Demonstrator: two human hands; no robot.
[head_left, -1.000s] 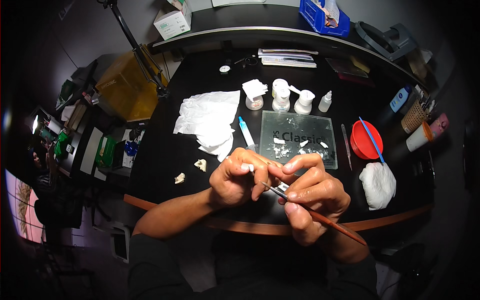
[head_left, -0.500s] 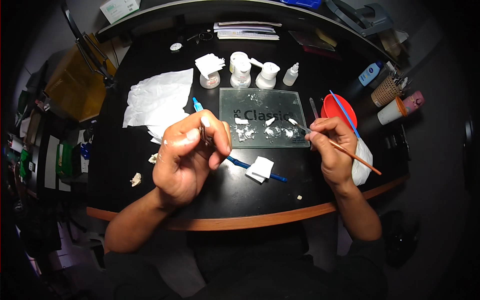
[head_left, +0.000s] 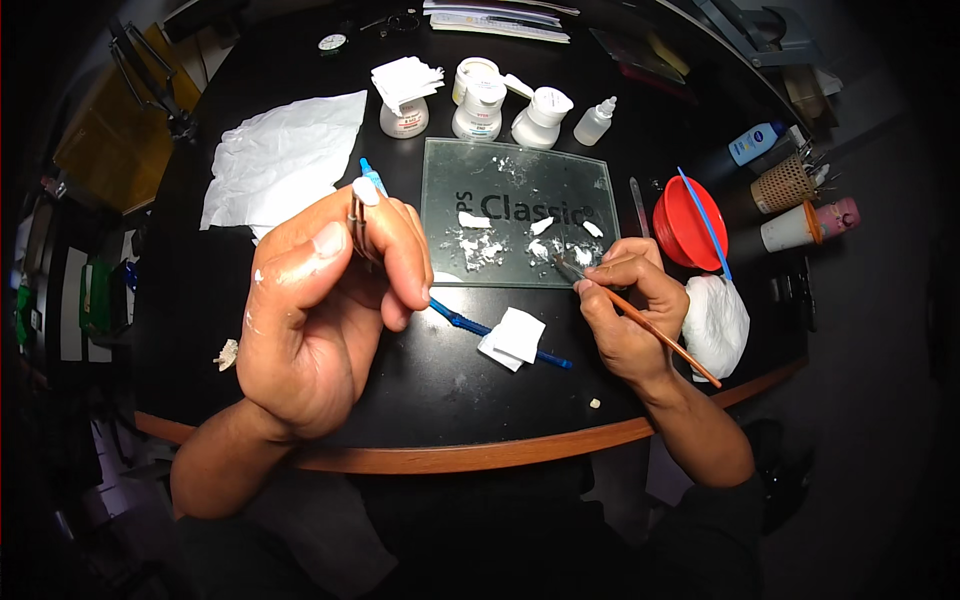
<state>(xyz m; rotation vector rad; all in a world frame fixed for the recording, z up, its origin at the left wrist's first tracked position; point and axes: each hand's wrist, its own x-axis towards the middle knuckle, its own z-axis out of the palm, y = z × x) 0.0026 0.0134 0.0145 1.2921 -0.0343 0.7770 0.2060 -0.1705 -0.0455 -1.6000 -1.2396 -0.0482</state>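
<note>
Between the thumb and forefinger of my left hand, dark metal tweezers stand upright with a small white tooth-like piece at their tip. The fingers are closed and powder smears the thumb side. My right hand grips a slim paintbrush with an orange-brown handle like a pen. Its tip is at the white paste heaps on a glass slab, between the middle heap and the right heap. Above these heaps lie several elongated white pieces.
White jars and a dropper bottle stand behind the slab. Right are a red bowl and white wadding. A blue-handled tool lies under folded tissue; a paper sheet lies left.
The brush tip has moved left and down, from beside the right white piece to the paste heaps. My left hand appears larger and farther left, still holding the tweezers. The whole view has shifted slightly.
</note>
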